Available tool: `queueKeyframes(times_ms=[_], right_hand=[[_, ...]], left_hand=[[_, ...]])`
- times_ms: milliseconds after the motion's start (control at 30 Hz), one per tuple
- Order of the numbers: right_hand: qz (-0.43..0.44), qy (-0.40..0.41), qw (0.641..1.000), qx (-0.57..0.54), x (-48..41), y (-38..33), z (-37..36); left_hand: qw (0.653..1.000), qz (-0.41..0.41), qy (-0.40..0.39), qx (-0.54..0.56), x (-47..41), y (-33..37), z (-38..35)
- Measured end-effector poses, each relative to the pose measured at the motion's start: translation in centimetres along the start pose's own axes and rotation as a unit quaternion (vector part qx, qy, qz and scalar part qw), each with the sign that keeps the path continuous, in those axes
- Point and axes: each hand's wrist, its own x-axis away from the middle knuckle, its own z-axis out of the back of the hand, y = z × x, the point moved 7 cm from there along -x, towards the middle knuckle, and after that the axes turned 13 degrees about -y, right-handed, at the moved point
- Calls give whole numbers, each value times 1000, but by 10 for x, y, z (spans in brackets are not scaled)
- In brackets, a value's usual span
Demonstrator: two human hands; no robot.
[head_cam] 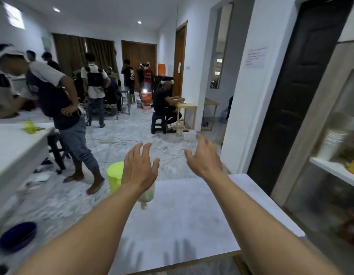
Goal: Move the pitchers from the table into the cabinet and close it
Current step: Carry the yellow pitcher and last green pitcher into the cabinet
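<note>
Two bare forearms enter from the near edge, no sleeves visible anywhere along them. Left hand (139, 171) and right hand (204, 157) are both bare: no gloves, rings, watch or wristband to be seen. Fingers (202, 143) slender, nails short. Slight motion blur softens finer detail.

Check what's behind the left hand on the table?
Behind the left hand sit a yellow-green pitcher and a pale cream pitcher on the table. The hand covers most of the cream one.
</note>
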Motion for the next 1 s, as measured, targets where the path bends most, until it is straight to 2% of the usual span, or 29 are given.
queueKeyframes(times_ms=[267, 467, 567, 867, 1000], right_hand=[[18, -102, 993, -49, -70, -5, -153], [8, -176, 980, -88, -115, 14, -264], [-10, -195, 974, -115, -133, 24, -311], [-106, -220, 939, -242, -162, 54, -395], [-140, -229, 920, -284, -170, 59, -414]], left_hand=[[976, 192, 12, 99, -5, -130, -58], [956, 267, -14, 117, -7, -203, -121], [935, 318, -19, 157, -14, -238, -155], [864, 425, 5, 271, -23, -271, -223], [870, 414, 17, 267, -31, -273, -224]])
